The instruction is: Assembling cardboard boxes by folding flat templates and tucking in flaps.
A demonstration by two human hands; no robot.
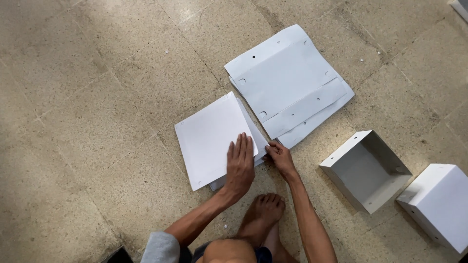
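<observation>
Pressing left hand flat on white sheet, right hand pinching its edge.

The floor was mottled beige stone, speckled and crossed by darker grout lines. The flat sheet under the left hand was plain white; the punched sheets beside it looked bluish white. The open box was white with a greyish inside, the closed box white, the sleeve grey

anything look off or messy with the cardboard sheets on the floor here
Nothing looks damaged or spilled. The stack of white sheets under the left hand is slightly fanned, its lower sheets poking out beside the right hand. The flat punched blanks also lie a bit skewed.
</observation>
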